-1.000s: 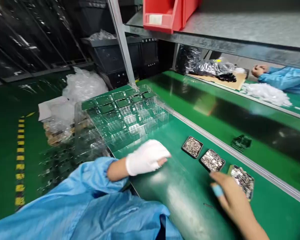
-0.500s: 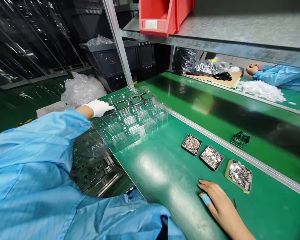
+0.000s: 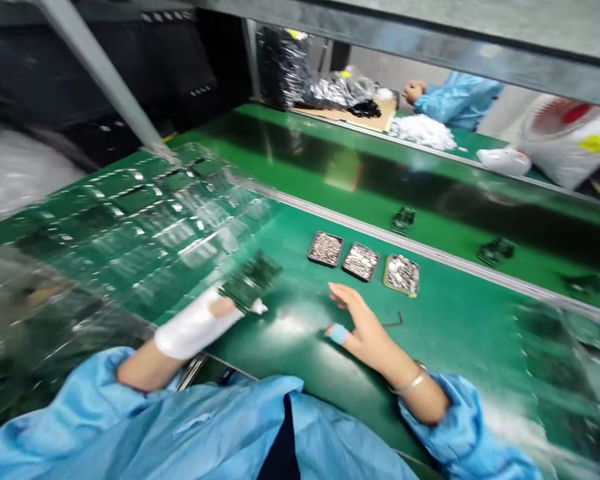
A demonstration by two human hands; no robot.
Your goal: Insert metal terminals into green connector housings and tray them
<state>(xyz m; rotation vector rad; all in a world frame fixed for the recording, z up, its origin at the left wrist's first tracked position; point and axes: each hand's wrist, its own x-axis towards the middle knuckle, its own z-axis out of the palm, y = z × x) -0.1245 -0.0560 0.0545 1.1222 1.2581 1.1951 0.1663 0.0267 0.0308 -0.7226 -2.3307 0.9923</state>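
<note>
My left hand (image 3: 205, 320), in a white glove with a bare thumb, is closed on a green circuit board (image 3: 253, 277) held above the bench, blurred by motion. My right hand (image 3: 363, 327) hovers over the green bench top with its fingers apart and nothing in them; blue tape wraps its thumb. Just beyond it stand three small trays of metal parts: one at the left (image 3: 326, 249), one in the middle (image 3: 361, 261), and a yellow-edged one (image 3: 401, 275) at the right. A thin bent hex key (image 3: 395, 321) lies beside my right wrist.
A clear blister tray (image 3: 180, 227) with several pockets lies at the left, and another clear tray (image 3: 570, 373) at the right. Two boards, one nearer (image 3: 497, 251) and one farther (image 3: 403, 220), lie past the metal rail (image 3: 350, 221). A co-worker's sleeve (image 3: 457, 100) shows behind.
My left hand has come from the blister tray toward the bench middle, now with a circuit board. My right hand has lifted and spread its fingers. The view has swung right.
</note>
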